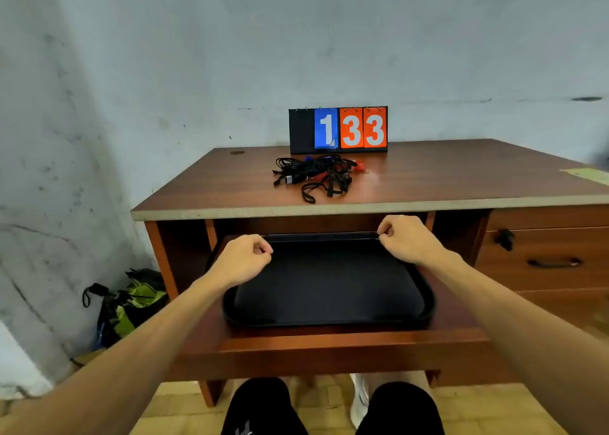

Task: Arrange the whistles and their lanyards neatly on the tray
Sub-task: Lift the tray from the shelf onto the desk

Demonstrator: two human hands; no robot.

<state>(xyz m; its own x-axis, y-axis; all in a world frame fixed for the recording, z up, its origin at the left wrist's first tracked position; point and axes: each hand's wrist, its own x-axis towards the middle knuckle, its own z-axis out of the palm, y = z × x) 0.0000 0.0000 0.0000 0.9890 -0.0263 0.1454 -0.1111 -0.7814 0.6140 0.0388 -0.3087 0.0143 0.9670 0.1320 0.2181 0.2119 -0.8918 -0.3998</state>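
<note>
On the desk behind the tray, tangled lanyards, scoreboard reading 133

A black rectangular plastic tray with rounded corners and a raised rim lies flat on a brown pull-out shelf beneath the wooden desk top. The left hand and the right hand pinch its far rim, one at each corner. Well apart from it, on the desk top, black cord lanyards lie in one tangled heap. A small blue whistle shows at the heap's far edge and a small red whistle at its right edge.
</note>
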